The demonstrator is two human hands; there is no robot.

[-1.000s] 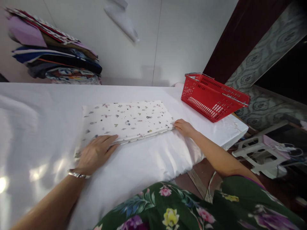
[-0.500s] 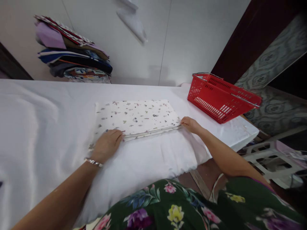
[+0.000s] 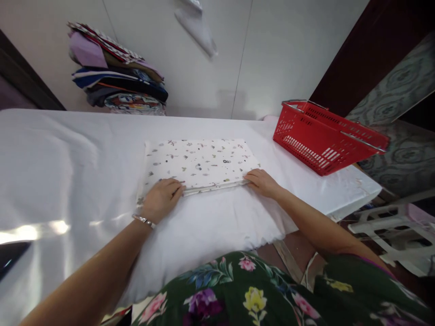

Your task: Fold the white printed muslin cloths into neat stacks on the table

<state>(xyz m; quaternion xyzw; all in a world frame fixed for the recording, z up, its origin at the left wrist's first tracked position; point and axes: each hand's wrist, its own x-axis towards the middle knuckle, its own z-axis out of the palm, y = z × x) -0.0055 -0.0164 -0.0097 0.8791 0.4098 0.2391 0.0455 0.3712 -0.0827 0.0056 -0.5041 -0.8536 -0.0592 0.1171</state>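
A white cloth with small printed figures [image 3: 204, 163] lies folded in layers on the white-covered table [image 3: 112, 131]. My left hand [image 3: 162, 197], with a silver bracelet at the wrist, grips the near edge of the cloth toward its left end. Its fingers curl over the fold, with the fingertips on top. At the right part of the same edge, my right hand [image 3: 261, 182] pinches the layered fold. The thumbs are mostly hidden. Between the hands, the stacked layers of the edge show.
A red plastic basket [image 3: 326, 140] with metal handles stands at the table's right end. Folded fabrics [image 3: 118, 81] are piled against the wall at the back left. A white stool [image 3: 397, 226] stands beyond the right edge. A dark object [image 3: 12, 258] sits at far left.
My right hand has moved left along the cloth's near edge, inward from the corner. My left hand stays at its part of the fold. The view has shifted slightly.
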